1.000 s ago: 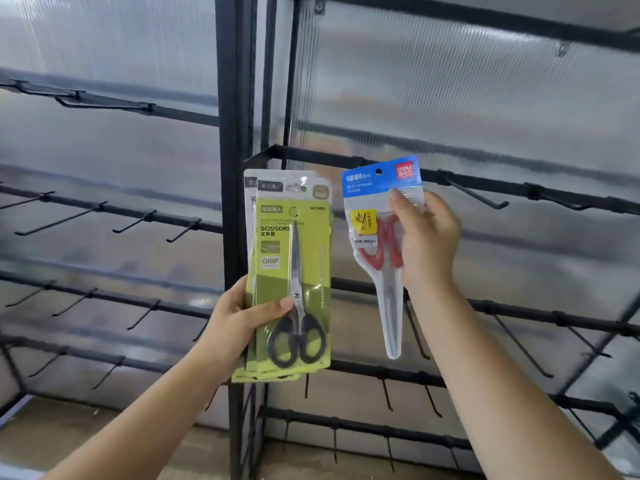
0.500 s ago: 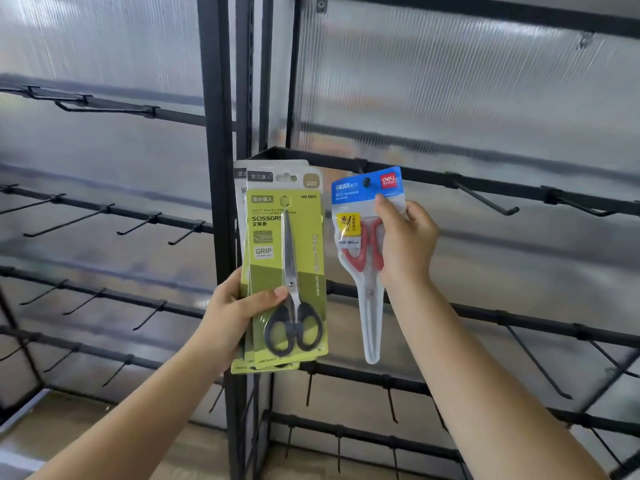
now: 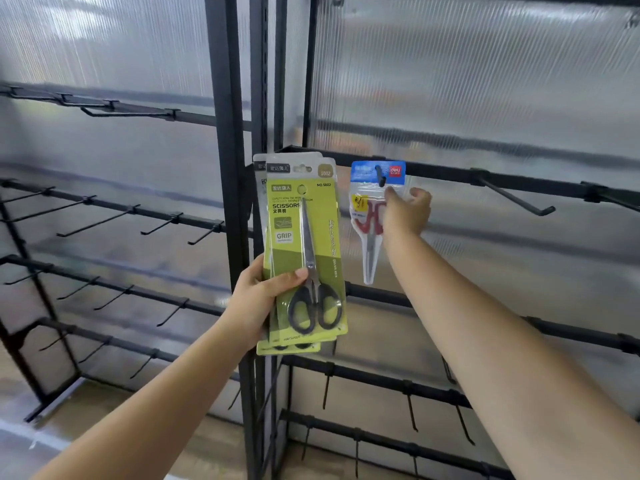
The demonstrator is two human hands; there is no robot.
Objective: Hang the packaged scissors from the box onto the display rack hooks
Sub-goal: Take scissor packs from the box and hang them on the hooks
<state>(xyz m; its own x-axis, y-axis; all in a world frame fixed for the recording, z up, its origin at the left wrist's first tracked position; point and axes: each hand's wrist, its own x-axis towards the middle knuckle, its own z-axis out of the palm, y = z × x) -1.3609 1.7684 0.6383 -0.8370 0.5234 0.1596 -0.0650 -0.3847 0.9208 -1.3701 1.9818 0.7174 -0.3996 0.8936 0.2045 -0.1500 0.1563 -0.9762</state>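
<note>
Right hand (image 3: 407,213) is what I watch first: its fingers pinch the red-handled scissors pack (image 3: 372,220) just under the blue header card, thumb side toward me, and I hold the pack up against the rail. A black hook (image 3: 381,176) pokes through the hole in that header, so the pack sits on the hook while my fingers are on it — whether it hangs by its own weight I cannot tell. The clear sleeve points straight down from the hook, blade tips low.

Just to the left of that pack, my left hand (image 3: 263,299) grips a stack of green scissors cards (image 3: 304,251), thumb across the front card near the black handles, fingers hidden behind. The stack stands upright, a little tilted, and at least two more cards peek out behind the front one.

The hook belongs to a black crossbar (image 3: 450,171) of the display rack (image 3: 225,133). Farther right of the red pack on the same bar, a bare hook (image 3: 519,199) juts out toward me. Left of the green cards — past the upright posts — rows of hooks (image 3: 152,220) line several bars. Behind everything is a ribbed translucent panel (image 3: 485,81).
</note>
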